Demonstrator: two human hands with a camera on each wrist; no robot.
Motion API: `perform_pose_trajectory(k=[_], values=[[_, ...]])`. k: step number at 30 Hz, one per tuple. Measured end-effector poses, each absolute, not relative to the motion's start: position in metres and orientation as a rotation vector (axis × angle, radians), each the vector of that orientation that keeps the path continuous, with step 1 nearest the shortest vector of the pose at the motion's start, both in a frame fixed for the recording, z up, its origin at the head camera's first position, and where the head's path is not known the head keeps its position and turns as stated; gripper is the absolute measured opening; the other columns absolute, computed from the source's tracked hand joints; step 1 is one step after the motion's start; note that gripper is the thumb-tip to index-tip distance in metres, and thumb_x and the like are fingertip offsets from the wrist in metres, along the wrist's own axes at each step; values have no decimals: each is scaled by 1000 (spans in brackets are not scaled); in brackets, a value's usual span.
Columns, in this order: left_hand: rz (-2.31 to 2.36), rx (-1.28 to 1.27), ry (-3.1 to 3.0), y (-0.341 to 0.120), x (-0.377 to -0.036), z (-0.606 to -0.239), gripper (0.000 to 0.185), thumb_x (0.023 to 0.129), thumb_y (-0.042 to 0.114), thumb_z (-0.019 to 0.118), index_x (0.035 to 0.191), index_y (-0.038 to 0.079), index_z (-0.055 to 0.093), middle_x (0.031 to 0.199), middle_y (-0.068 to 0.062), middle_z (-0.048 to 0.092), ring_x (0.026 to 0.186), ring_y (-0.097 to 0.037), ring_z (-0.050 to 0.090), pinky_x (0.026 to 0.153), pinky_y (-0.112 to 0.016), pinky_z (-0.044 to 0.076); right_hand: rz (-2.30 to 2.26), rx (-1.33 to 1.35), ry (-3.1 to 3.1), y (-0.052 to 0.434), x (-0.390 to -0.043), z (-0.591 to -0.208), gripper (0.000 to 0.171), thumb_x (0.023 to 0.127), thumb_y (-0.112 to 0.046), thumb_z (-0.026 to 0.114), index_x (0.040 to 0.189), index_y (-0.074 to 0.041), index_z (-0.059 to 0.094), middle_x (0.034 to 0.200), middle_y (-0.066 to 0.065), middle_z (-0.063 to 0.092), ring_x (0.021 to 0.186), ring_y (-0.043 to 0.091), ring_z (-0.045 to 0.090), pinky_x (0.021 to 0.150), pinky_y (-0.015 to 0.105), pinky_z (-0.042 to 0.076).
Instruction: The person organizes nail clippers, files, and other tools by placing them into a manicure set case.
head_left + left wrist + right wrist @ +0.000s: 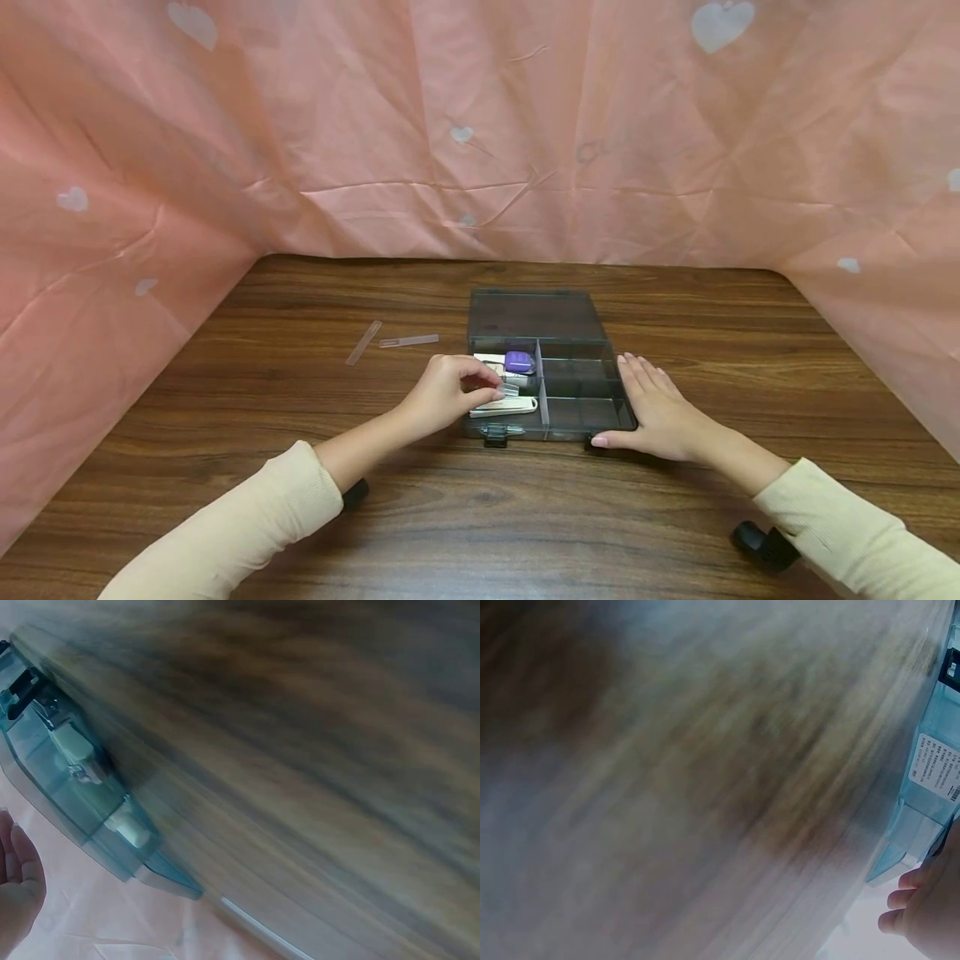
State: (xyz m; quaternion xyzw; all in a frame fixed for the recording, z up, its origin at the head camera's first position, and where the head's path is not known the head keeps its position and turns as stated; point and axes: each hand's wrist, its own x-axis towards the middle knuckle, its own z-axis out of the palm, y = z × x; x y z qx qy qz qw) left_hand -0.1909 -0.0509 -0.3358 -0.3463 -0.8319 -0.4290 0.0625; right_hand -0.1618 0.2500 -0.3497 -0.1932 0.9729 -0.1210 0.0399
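Note:
A translucent dark-grey compartment box (581, 429) stands on the table, its lid (532, 315) folded back. Over its left half, my left hand (447, 392) pinches a small, clear-to-silvery flat piece (510, 389) between thumb and fingertips; its kind cannot be told. Below that piece lies a long white item with a looped end (504, 407). A purple item (519, 362) and white pieces sit in the back left compartment. My right hand (660, 408) rests with straight fingers along the box's right side, thumb at the front corner. In the left wrist view, the box (97, 817) shows pale things through its wall.
Two clear narrow strips, one slanted (363, 342) and one nearly level (409, 341), lie on the wooden table (480, 517) left of the box. A pale divider (542, 392) splits the box. Pink curtains (480, 167) with hearts enclose the table's back and sides.

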Motion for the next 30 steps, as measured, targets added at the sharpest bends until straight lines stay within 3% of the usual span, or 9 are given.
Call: perform_pose_trajectory(k=[17,30], values=[[-1350,-1177,-2549,1,-197,-337,11,81,9,71,87,1,71,86,-10,72,79,-17,68,70,-11,50,-393,-569,2968,251,-160,-347,117,74,-67,61,143,13,11,149,34,11,137,49,11,108,62,12],[-1239,-1219,-2624,31,-199,-339,12,81,13,71,89,4,72,87,-5,72,81,-11,66,71,-11,49,-389,-579,2970,250,-160,-348,116,74,-66,60,142,14,11,148,36,11,136,51,11,107,64,13]])
